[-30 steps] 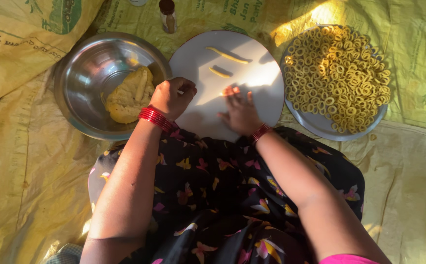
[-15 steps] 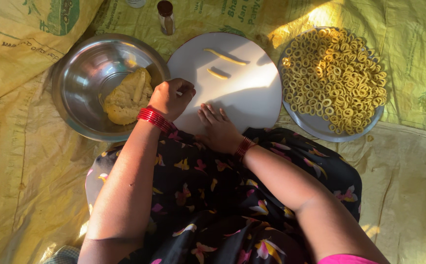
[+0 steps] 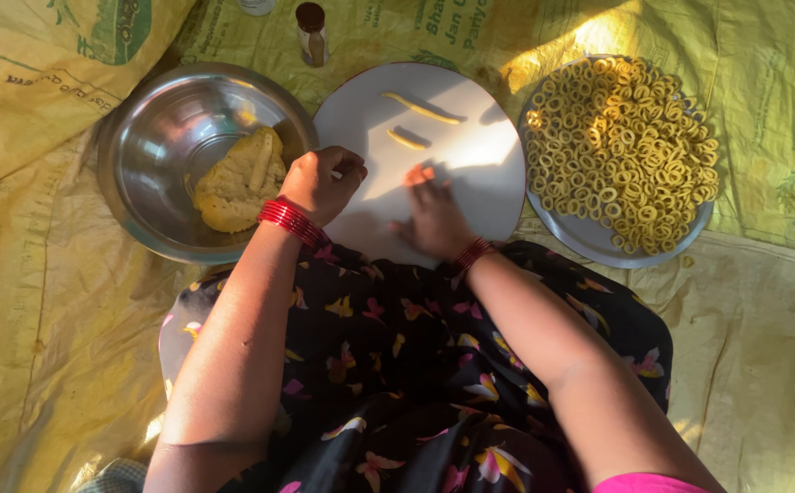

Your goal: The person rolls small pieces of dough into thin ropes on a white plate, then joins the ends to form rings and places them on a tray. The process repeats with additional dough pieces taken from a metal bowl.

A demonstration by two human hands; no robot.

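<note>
I see two thin dough strips (image 3: 420, 110) lying on the round white board (image 3: 470, 155), beyond my hands. My right hand (image 3: 434, 215) presses flat on the board, fingers spread; my left hand (image 3: 321, 183) curls loosely closed at the board's edge, beside the steel bowl (image 3: 155, 137) of dough (image 3: 233, 183).

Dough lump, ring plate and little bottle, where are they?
dough lump (image 3: 233, 183), head view, middle of the lump.
ring plate (image 3: 589, 239), head view, bare lower rim.
little bottle (image 3: 311, 35), head view, its body.
</note>
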